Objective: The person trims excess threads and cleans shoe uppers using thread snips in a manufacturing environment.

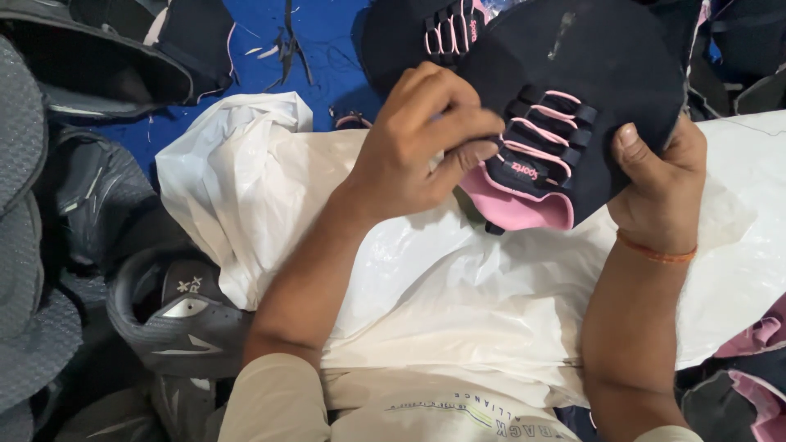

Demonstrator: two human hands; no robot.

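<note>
Now both hands grip one black-and-pink shoe upper point(565, 98): left hand point(417, 139) pinches its laces at nine o'clock, right hand point(655, 184) clasps its edge at four o'clock.

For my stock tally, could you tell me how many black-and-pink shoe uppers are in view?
2: one shoe upper held by the left hand and right hand; a second upper just behind. Others may be hidden.

Shoe upper point(565, 98) above plastic sheet point(458, 286); grey uppers point(180, 319) lie left of it.
</note>
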